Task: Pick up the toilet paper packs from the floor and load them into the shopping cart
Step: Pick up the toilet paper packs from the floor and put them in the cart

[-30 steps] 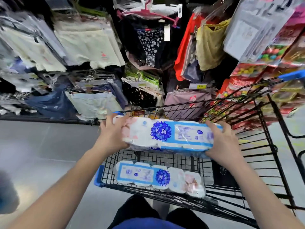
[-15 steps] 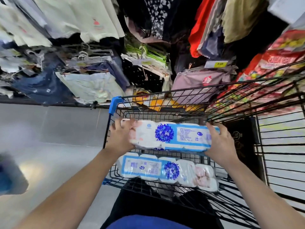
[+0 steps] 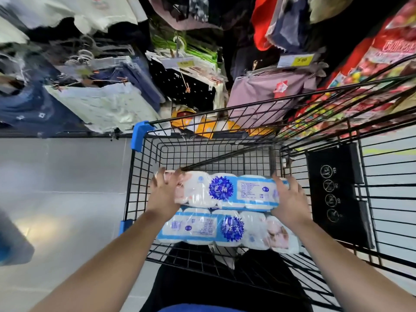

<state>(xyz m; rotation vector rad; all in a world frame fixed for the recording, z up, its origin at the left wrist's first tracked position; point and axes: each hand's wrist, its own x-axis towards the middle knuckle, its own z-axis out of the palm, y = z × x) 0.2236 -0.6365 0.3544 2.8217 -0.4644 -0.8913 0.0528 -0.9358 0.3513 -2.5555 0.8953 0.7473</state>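
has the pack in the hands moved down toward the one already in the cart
Yes. The held pack has dropped closer to the pack lying in the cart.

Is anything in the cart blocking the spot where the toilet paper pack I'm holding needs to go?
Nothing visible blocks it. The held blue-and-white toilet paper pack hangs over bare wire floor of the black shopping cart, beyond the pack already loaded.

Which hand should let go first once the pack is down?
Probably left. The left hand wraps only the pack's end, by the cart wall; the right hand covers more of the pack.
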